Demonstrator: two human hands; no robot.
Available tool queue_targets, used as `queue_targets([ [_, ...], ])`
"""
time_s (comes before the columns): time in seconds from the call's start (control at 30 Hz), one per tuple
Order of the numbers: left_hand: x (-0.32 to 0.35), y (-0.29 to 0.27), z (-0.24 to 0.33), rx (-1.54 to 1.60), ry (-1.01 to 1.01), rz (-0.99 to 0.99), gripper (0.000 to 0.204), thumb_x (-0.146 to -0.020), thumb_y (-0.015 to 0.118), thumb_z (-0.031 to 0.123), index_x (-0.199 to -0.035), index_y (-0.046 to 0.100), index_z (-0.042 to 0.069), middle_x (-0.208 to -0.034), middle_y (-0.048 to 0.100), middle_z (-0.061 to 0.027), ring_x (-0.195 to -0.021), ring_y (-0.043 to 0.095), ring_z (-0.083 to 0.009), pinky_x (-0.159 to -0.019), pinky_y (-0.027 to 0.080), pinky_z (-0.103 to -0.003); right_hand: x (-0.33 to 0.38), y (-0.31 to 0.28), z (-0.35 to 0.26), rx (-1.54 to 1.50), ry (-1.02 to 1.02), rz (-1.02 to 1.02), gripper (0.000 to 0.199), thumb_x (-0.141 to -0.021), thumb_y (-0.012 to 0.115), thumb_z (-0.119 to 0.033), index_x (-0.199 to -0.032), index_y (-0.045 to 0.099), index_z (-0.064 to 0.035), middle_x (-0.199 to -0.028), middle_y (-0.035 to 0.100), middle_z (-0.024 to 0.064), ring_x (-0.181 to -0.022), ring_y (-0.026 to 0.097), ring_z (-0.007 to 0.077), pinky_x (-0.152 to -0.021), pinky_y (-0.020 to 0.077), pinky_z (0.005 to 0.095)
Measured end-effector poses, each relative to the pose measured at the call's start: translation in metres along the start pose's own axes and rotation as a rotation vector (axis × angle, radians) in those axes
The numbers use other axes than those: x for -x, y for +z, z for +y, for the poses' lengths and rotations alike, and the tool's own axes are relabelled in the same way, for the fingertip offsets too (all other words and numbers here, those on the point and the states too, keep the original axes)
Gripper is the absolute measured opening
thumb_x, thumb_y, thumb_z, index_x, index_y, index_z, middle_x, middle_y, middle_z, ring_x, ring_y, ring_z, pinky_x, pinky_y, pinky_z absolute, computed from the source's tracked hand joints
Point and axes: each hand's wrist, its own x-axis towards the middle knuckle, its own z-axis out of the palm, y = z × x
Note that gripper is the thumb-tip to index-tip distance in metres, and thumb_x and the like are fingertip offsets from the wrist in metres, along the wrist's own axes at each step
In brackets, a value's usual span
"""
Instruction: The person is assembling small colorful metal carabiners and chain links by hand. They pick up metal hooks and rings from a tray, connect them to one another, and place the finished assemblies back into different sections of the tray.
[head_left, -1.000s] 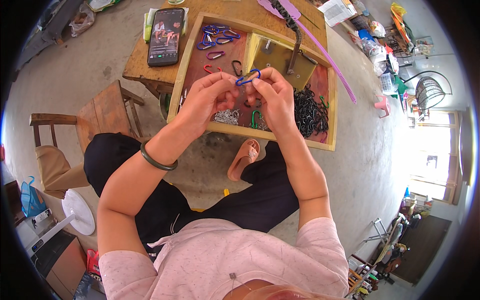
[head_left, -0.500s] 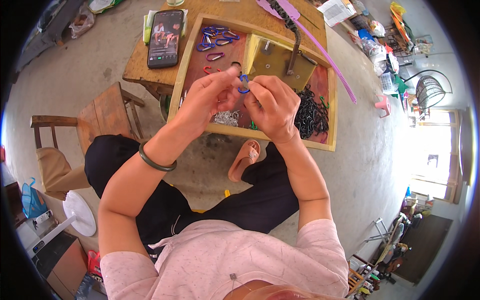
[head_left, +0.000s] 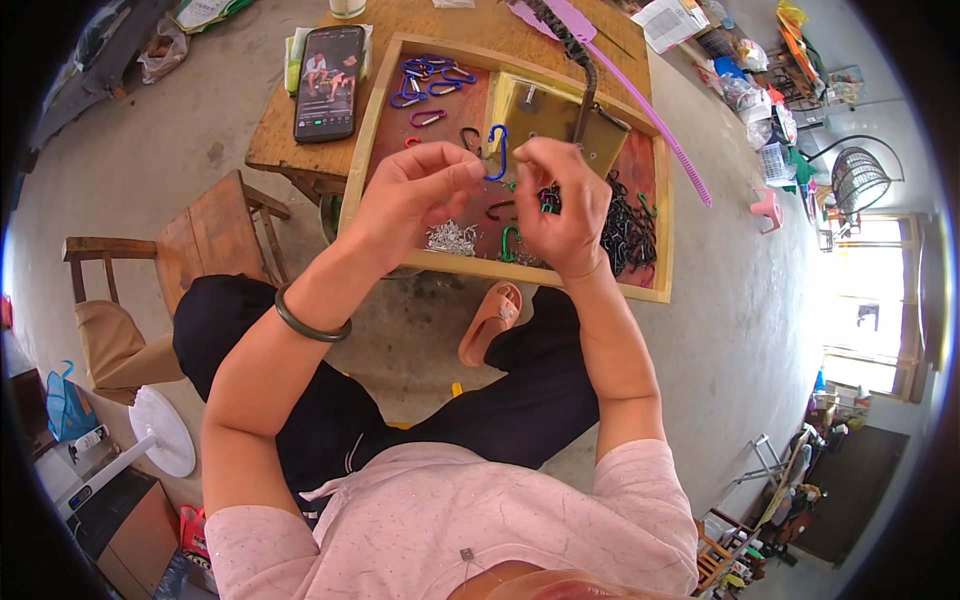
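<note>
Head | left hand pinches blue hook | right hand curled, grip unclear | black hooks part-hidden

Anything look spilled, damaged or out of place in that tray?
Nothing plainly stands out. The silver pieces and black hooks lie heaped inside the wooden tray. The blue hook in the left hand has an open side, but so does the green hook in the tray.

Blue hook: smooth, glossy metal
</note>
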Motion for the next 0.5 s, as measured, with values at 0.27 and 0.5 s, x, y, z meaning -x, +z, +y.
queue_targets([
  [0.27,-0.003,-0.003,-0.001,-0.063,0.046,0.036,0.016,-0.095,0.077,0.02,-0.094,0.07,0.006,-0.072,0.057,0.0047,-0.061,0.045,-0.0033,-0.053,0.029,-0.021,-0.025,-0.022,-0.011,-0.151,0.224,-0.258,0.067,-0.077,0.072,0.003,-0.141,0.056,-0.0055,-0.119,0.066,0.0118,-0.09,0.069,0.0254,-0.077,0.0576,0.0351],
  [0.5,-0.006,0.003,-0.004,-0.09,0.072,0.068,0.015,-0.095,0.078,0.018,-0.093,0.069,0.006,-0.07,0.056,0.005,-0.059,0.045,-0.0039,-0.053,0.028,-0.021,-0.027,-0.022,-0.011,-0.064,0.184,-0.36,0.065,-0.075,0.082,-0.006,-0.136,0.059,-0.0056,-0.122,0.065,0.0125,-0.106,0.067,0.0331,-0.087,0.0568,0.0411],
])
